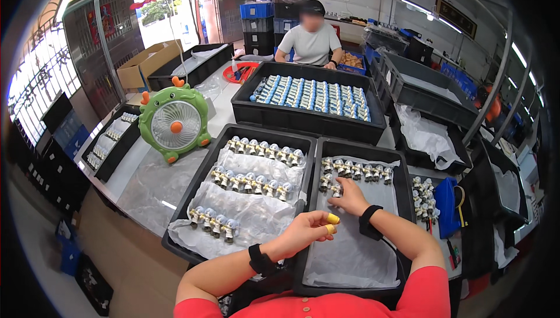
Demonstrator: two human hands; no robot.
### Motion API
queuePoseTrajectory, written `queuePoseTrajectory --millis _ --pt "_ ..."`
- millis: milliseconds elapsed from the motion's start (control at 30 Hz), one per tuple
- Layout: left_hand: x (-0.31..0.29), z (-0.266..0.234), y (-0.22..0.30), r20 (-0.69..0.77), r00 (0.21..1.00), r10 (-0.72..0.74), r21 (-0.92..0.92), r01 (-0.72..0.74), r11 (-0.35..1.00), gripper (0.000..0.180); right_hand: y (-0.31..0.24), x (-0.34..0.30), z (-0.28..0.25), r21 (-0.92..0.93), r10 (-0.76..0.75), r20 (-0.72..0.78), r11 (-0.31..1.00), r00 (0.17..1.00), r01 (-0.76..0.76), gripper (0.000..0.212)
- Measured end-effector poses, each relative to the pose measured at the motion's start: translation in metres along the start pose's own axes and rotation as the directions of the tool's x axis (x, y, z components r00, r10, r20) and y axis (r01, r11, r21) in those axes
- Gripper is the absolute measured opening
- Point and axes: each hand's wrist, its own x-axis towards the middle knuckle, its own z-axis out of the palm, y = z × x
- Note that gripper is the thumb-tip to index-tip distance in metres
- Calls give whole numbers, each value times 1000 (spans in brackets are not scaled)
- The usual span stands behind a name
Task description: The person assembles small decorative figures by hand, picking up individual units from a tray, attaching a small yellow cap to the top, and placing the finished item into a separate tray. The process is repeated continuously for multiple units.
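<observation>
My right hand point(351, 198) is over the right-hand black tray point(359, 287), its fingertips closed on a small white, gold and dark figurine point(336, 190). This figurine stands on white lining paper at the left end of the second row, beside another one point(325, 182). Behind it runs a row of similar figurines point(357, 170). My left hand point(306, 233) hovers near the rim between the two trays, its fingers loosely curled and apart with nothing visible in them. Yellow wraps point(332, 219) cover two of its fingertips. Both wrists wear black bands.
The left black tray point(175, 245) holds three paper-lined rows of figurines. Behind stands a deep tray point(262, 114) of blue-and-white pieces. A green fan point(175, 121) stands at left; loose figurines point(424, 198) and a blue bin point(448, 207) lie right. A person point(309, 41) sits opposite.
</observation>
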Motion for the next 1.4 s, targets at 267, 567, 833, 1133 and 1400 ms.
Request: queuePoseTrajectory --millis 267,567,833,1133,1400 --pt "2 1 -4 -234 971 -41 -205 -8 979 33 -69 -61 -45 612 -37 -11 790 999 36 63" --pt "11 23 5 -163 985 -48 -422 -26 906 26 -79 -82 -47 366 -342 -143 854 929 371 73" --pt "12 22 -1 -116 991 73 -416 -115 902 38 -79 -81 -54 306 -402 -183 844 897 440 74" --pt "14 15 -10 -22 993 118 -520 -112 847 42 -78 -82 -51 309 -380 -112 865 918 395 77" --pt "13 14 -6 15 990 137 -521 -110 846 46 -77 -81 -52 347 -373 -136 850 918 396 78"
